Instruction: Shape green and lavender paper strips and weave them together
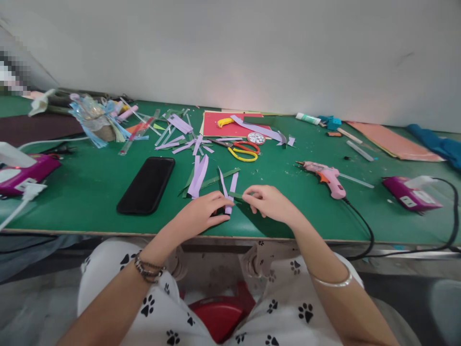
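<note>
Both my hands rest at the near edge of the green table (90, 192). My left hand (201, 214) pinches the lower ends of lilac paper strips (230, 190) that stick up in a V. My right hand (268, 202) is closed in a pinch on a dark green paper strip (237, 195) that runs between the two hands. More lilac strips (198, 178) and green strips (219, 178) lie just beyond my left hand.
A black phone (147, 185) lies to the left. Scissors with yellow and red handles (243, 150), a red sheet (223, 126) and paper scraps lie behind. A pink glue gun (326, 177) with cord sits to the right. Purple devices (410, 194) (25, 174) stand at both sides.
</note>
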The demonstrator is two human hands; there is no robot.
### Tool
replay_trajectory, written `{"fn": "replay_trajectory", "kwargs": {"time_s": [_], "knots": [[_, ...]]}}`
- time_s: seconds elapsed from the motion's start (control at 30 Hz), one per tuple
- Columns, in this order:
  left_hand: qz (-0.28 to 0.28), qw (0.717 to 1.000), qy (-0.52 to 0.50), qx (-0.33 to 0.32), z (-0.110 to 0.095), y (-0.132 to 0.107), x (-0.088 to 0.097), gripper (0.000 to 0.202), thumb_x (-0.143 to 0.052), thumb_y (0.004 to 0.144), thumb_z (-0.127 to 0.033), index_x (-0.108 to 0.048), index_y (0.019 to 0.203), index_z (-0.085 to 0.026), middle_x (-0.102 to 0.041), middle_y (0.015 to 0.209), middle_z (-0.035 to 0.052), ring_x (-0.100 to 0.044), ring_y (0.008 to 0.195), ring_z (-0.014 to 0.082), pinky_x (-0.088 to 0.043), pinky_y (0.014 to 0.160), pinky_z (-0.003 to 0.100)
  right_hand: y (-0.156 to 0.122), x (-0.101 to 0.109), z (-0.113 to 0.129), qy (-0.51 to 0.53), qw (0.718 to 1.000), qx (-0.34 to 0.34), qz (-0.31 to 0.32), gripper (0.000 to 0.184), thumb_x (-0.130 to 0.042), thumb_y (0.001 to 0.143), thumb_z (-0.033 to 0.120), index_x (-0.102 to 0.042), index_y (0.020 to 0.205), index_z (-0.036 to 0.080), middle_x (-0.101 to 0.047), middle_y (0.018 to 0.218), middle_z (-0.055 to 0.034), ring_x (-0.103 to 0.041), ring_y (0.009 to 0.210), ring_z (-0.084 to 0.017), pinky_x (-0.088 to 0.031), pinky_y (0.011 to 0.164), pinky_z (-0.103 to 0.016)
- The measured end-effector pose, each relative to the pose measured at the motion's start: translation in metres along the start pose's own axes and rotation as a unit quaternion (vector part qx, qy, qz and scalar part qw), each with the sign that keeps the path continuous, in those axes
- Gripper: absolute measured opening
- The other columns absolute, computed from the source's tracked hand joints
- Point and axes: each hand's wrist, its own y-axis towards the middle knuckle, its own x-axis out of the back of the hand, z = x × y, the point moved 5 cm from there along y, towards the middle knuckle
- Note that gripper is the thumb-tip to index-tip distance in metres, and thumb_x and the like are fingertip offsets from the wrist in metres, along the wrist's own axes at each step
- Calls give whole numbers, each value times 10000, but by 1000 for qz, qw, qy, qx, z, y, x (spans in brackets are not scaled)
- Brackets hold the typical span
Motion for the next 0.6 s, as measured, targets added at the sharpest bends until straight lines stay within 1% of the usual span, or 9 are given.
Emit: {"fn": "replay_trajectory", "kwargs": {"time_s": [0.13, 0.2, 0.27, 0.33, 0.43, 0.53, 0.6], "knots": [[-26, 1000, 10, -13, 0, 2, -1, 232, -426, 852, -265, -592, 991, -180, -555, 934, 58, -562, 802, 156, -445, 730, 276, 6, -4, 9, -61, 997, 24, -49, 209, -459, 794, 331, -560, 705, 171, -534, 463, 34, -459, 442, -84, -309, 499, -205], [-45, 999, 13, -5, 2, 2, 0, 231, -417, 852, -251, -604, 965, -176, -557, 951, 67, -563, 803, 160, -452, 726, 287, 9, -4, 10, -61, 996, 21, -60, 221, -449, 799, 342, -554, 702, 173, -525, 450, 36, -467, 454, -90, -310, 508, -206], [-52, 999, 2, 1, 4, 1, 1, 215, -433, 840, -233, -606, 954, -174, -563, 954, 64, -563, 770, 150, -459, 705, 283, 10, -3, 9, -40, 997, 12, -59, 255, -429, 805, 373, -542, 697, 172, -517, 444, 40, -462, 443, -90, -316, 504, -206], [-52, 998, -25, -2, 5, 1, 2, 199, -463, 821, -206, -603, 957, -167, -570, 934, 54, -562, 739, 133, -464, 695, 266, 11, -2, 8, -31, 998, 4, -51, 316, -393, 816, 395, -529, 642, 169, -505, 438, 36, -453, 436, -89, -319, 503, -209], [-59, 996, -63, -4, 6, 1, 5, 201, -477, 803, -166, -604, 959, -161, -579, 900, 43, -566, 753, 124, -462, 720, 248, 13, -3, 8, -54, 998, 3, -37, 381, -346, 834, 368, -512, 557, 166, -489, 428, 26, -442, 437, -87, -319, 515, -215], [-65, 995, -74, -6, 5, 1, 7, 203, -459, 804, -156, -617, 928, -177, -590, 887, 37, -567, 789, 131, -458, 742, 249, 14, -4, 9, -94, 995, 6, -35, 316, -386, 811, 302, -528, 563, 166, -500, 447, 25, -451, 456, -90, -306, 513, -218], [-72, 995, -75, -5, 4, 1, 9, 201, -448, 805, -158, -625, 895, -185, -599, 878, 36, -567, 800, 135, -457, 746, 253, 15, -5, 9, -107, 994, 10, -29, 262, -430, 788, 291, -542, 586, 167, -513, 465, 25, -461, 470, -93, -296, 508, -219]]}}
